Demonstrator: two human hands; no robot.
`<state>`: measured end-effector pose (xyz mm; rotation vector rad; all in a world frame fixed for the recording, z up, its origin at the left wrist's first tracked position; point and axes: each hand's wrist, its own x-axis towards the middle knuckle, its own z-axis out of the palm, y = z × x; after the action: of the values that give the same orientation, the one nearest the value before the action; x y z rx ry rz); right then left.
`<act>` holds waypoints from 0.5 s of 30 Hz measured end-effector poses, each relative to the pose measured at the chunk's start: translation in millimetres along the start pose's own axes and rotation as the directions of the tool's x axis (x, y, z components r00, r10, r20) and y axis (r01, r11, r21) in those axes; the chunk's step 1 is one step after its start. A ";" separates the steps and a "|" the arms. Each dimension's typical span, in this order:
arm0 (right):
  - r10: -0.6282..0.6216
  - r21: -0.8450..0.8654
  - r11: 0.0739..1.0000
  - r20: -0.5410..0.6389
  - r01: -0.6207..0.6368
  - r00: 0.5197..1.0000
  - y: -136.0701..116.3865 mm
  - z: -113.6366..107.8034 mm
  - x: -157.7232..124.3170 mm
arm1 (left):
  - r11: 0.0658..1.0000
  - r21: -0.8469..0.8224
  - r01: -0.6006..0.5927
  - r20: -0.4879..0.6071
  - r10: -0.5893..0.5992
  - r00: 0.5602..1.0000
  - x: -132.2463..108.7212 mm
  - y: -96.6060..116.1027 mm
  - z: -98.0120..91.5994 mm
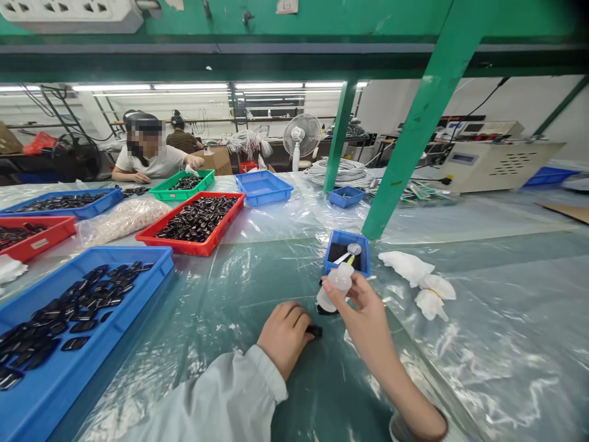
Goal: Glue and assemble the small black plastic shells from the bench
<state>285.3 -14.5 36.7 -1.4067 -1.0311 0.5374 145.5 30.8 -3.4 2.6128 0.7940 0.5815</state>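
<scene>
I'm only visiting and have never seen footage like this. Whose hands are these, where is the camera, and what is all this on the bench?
There is no machine: the camera sits on a worker's head, looking down at their own two hands. The right hand holds a small squeeze bottle. The left hand pinches a small black part on the plastic-covered table. Beyond lie a small blue tray, white cloths and larger trays of black parts. Another person works at the far end.
</scene>
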 end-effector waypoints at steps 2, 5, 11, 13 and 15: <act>0.014 -0.023 1.000 0.021 -0.013 1.000 -0.5 -1.3 -2.0 | 0.999 -0.022 0.039 -0.016 -0.039 0.999 -13.8 -9.1 -2.7; 0.020 -0.051 0.999 0.058 -0.017 0.998 0.7 -0.9 -3.9 | 0.991 -0.078 0.112 -0.054 -0.116 0.992 -36.3 -21.5 -7.8; -0.014 -0.080 0.997 0.125 0.024 0.992 13.4 8.4 -4.9 | 0.948 -0.282 0.148 -0.079 -0.176 0.981 -64.0 -36.4 -24.6; -0.030 -0.088 0.995 0.140 0.043 0.990 18.3 12.3 -6.7 | 0.937 -0.327 0.127 -0.087 -0.164 0.983 -68.7 -41.2 -32.0; -0.031 -0.112 0.993 0.121 0.045 0.992 22.6 14.7 -9.1 | 0.925 -0.358 0.125 -0.099 -0.171 0.980 -73.2 -44.4 -37.3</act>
<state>274.5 -10.8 10.7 -1.4667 -1.1982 0.5467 52.4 30.2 -11.4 2.1876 0.8322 0.7758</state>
